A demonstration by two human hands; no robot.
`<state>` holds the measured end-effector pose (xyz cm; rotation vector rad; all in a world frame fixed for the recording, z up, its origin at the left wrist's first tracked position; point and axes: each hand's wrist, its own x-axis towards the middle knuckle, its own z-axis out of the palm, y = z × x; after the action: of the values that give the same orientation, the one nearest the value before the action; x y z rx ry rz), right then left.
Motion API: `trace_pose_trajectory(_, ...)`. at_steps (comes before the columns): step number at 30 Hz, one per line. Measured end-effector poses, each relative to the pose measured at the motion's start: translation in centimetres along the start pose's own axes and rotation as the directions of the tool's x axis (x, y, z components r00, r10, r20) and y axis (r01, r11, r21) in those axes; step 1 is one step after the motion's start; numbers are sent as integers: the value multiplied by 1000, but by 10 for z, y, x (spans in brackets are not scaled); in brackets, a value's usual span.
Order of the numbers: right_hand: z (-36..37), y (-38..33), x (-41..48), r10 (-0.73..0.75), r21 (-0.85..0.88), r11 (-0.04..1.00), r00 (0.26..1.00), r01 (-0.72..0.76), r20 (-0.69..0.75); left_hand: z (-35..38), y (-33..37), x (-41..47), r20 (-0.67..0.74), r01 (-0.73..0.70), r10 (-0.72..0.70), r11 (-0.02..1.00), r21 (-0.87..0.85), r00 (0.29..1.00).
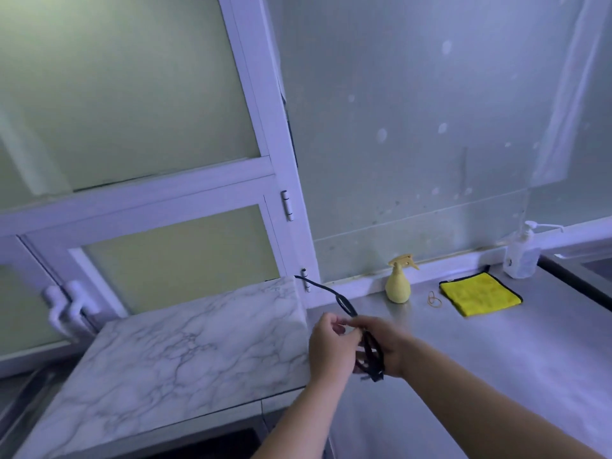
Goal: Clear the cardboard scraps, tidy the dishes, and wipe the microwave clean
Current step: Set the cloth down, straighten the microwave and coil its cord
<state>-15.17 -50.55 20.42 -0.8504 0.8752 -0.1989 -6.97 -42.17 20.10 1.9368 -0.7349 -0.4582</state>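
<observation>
The microwave [172, 356], its top covered in a white marble pattern, stands at the left on the steel counter [480, 366]. A black power cord [342, 303] runs from behind its back right corner to my hands. My right hand [392, 347] grips several coiled loops of the cord beside the microwave's right edge. My left hand [329, 346] pinches the cord just left of the coil. A folded yellow cloth [480, 294] with a black hem lies on the counter at the back right. A small yellow spray bottle [399, 283] stands to its left.
A rubber band [434, 299] lies between the spray bottle and the cloth. A clear pump bottle [521, 256] stands by the back wall at the right, beside a dark sink edge [583, 286]. A frosted window and white pipes [66, 306] are behind the microwave.
</observation>
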Motion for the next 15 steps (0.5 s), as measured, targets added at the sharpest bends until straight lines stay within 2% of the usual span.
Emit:
trace_pose_trajectory(2, 3, 5, -4, -10, 17, 1000, 1000, 10, 14, 2, -1, -4, 18, 24, -24, 1000, -10, 1000)
trace_pose_trajectory(4, 6, 8, -9, -14, 30, 999, 1000, 13, 24, 4, 0, -11, 37, 70, -66, 988, -141, 997)
trace_pose_trajectory(7, 10, 11, -14, -18, 88, 996, 1000, 17, 16, 3, 3, -19, -15, 131, -144, 939, -318, 990)
trace_pose_trajectory(10, 13, 11, -17, -17, 121, 993, 1000, 18, -9, 0, 2, -27, -71, 88, -117, 941, -325, 991)
trace_pose_trajectory(12, 16, 13, -17, -7, 135, 991, 1000, 10, -26, -4, 3, -33, -32, 59, -73, 946, -319, 997)
trace_pose_trajectory(15, 20, 17, -13, -17, 168, 986, 1000, 21, -25, -15, 14, -50, 134, 70, -24, 934, -352, 991)
